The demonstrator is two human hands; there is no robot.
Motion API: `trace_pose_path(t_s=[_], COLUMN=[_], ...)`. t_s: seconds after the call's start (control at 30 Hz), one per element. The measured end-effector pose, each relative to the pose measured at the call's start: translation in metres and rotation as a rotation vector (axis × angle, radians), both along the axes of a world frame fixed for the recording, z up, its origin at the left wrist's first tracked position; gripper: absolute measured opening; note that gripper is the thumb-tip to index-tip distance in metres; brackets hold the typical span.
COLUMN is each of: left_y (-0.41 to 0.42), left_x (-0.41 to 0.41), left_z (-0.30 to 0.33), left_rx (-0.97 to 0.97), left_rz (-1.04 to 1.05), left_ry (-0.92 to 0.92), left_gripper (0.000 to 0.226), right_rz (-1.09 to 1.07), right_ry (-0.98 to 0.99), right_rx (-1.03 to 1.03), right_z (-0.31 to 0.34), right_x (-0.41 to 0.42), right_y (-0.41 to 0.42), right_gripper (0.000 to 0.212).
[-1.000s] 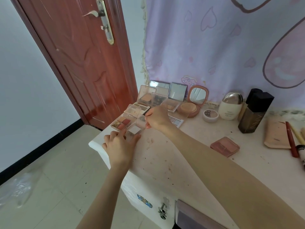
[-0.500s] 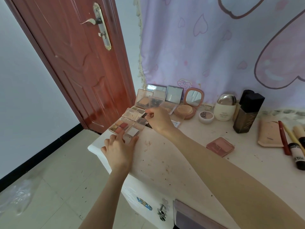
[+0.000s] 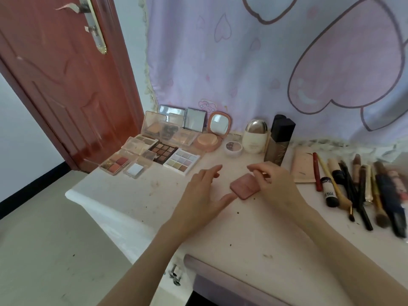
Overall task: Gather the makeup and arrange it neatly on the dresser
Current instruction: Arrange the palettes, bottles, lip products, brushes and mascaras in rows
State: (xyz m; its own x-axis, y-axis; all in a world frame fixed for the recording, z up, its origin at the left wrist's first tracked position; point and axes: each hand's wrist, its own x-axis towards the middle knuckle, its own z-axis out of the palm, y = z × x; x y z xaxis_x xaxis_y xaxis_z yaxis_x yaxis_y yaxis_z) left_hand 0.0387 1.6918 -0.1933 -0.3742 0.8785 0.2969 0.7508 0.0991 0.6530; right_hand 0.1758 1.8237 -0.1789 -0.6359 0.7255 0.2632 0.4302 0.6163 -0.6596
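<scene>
Pink and flat, the compact lies mid-frame on the white dresser. The left hand is spread wide with its thumb at one corner, and the right hand curls over the far edge. Bare top stretches left toward the rounded edge. Palettes line the back. Labels are too blurry to read.

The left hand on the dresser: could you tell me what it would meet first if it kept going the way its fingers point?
Probably the closed pink compact: the left hand points right, its lower fingertip almost at the compact's near corner. Contact is unclear.
</scene>
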Motion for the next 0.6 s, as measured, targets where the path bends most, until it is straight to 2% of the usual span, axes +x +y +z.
trace_pose_path(t_s=[0.07, 0.13, 0.27, 0.33, 0.43, 0.5, 0.6], left_y=[0.019, 0.032, 0.035, 0.030, 0.025, 0.024, 0.021], left_x=[0.016, 0.024, 0.022, 0.019, 0.018, 0.020, 0.025], left_z=[-0.004, -0.009, -0.012, -0.010, -0.005, -0.004, -0.002], left_rx=[-0.066, -0.077, 0.068, 0.144, 0.257, 0.300, 0.329], left_rz=[-0.008, 0.001, 0.003, 0.004, -0.055, -0.077, -0.128], left_ry=[0.079, 0.136, -0.035, -0.195, -0.367, -0.354, -0.175], left_gripper=[0.084, 0.079, 0.059, 0.057, 0.055, 0.051, 0.051], right_rz=[-0.005, 0.027, 0.066, 0.083, 0.182, 0.248, 0.331], right_ry=[-0.037, -0.074, -0.039, 0.043, 0.235, 0.330, 0.425], right_rx=[0.003, 0.006, -0.078, -0.182, -0.471, -0.629, -0.808], right_z=[-0.007, -0.010, -0.008, -0.003, 0.004, 0.005, 0.002], right_x=[0.012, 0.016, 0.015, 0.017, 0.018, 0.018, 0.017], right_y=[0.001, 0.000, -0.001, -0.001, -0.005, -0.006, -0.006], right_gripper=[0.025, 0.028, 0.032, 0.034, 0.038, 0.042, 0.059])
